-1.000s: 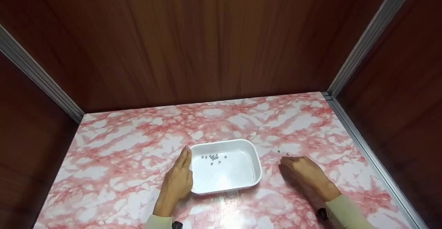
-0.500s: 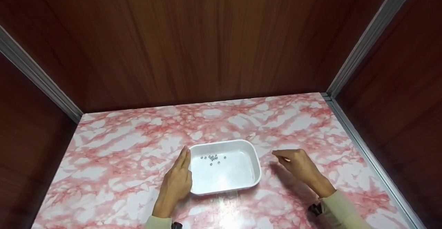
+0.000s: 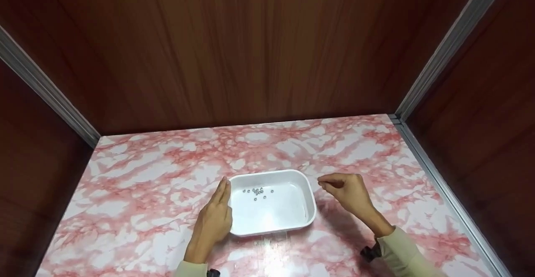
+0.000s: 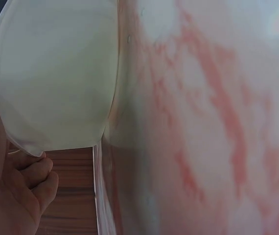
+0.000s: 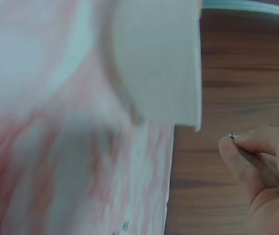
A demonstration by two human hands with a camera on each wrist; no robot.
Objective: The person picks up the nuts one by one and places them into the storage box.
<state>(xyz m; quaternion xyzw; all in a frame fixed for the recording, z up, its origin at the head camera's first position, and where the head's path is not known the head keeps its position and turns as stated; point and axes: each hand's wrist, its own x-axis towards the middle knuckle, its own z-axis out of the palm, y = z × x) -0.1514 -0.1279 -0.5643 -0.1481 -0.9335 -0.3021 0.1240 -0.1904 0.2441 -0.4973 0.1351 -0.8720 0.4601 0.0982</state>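
A white rectangular tray (image 3: 273, 228) stands on the table, with several small metal nuts (image 3: 257, 191) loose on its floor, mostly toward the left. My left hand (image 3: 215, 218) lies along the tray's left side, its extended fingers resting against the rim. In the left wrist view, fingertips (image 4: 40, 171) show right at the tray's corner. Just right of the tray, my right hand (image 3: 349, 191) is raised above the table. Its thumb and forefinger pinch a small metal nut (image 5: 232, 135), seen in the right wrist view.
Two more nuts (image 5: 125, 225) lie on the table in the right wrist view; in the head view the right hand covers that spot. The red-and-white marbled table (image 3: 159, 176) is bounded by brown wood panels (image 3: 250, 51) and a metal rail (image 3: 439, 185) on the right.
My right hand has lifted off the table and moved left toward the tray, bringing a nut in its fingertips. The left hand and the tray have stayed in place.
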